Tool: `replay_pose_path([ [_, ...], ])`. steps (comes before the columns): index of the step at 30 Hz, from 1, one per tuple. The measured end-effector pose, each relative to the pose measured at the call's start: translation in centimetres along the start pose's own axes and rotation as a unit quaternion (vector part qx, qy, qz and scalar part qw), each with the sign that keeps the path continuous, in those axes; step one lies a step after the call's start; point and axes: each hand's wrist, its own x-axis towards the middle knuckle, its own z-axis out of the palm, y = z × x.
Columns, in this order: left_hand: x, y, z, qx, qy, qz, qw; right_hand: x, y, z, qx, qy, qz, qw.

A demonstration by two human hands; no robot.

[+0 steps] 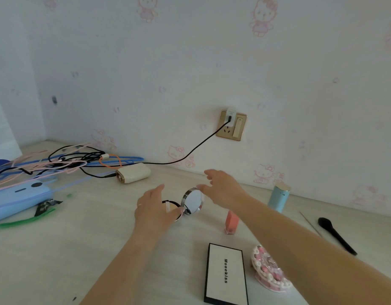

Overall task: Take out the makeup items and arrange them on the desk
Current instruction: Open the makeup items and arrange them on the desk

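Observation:
A round powder compact stands open on the desk, its mirrored lid tilted up. My left hand grips its base, with the thumb at the hinge. My right hand has its fingers spread, and the thumb touches the lid's top edge. A pink lip gloss tube lies just right of the compact. Nearer me lie a white palette with a black rim and a pink decorated case, partly behind my right forearm. A teal bottle stands at the wall. A black brush lies far right.
A tangle of cables and coloured hangers fills the left back of the desk, with a cream power bank and a blue pouch. A black cord runs to the wall socket. A thin stick lies near the brush.

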Motion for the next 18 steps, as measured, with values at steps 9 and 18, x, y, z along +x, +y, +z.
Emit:
replay_pose_path([
  [9,-4.3,5.5,2.3,-0.164,-0.255,0.13,0.944,-5.3,4.4,-4.5,-0.203,-0.127,-0.074,0.968],
  [18,-4.2,6.7,5.4,-0.044,-0.234,0.129,0.963,-5.5,5.6,-2.2,-0.158,-0.044,-0.061,0.985],
])
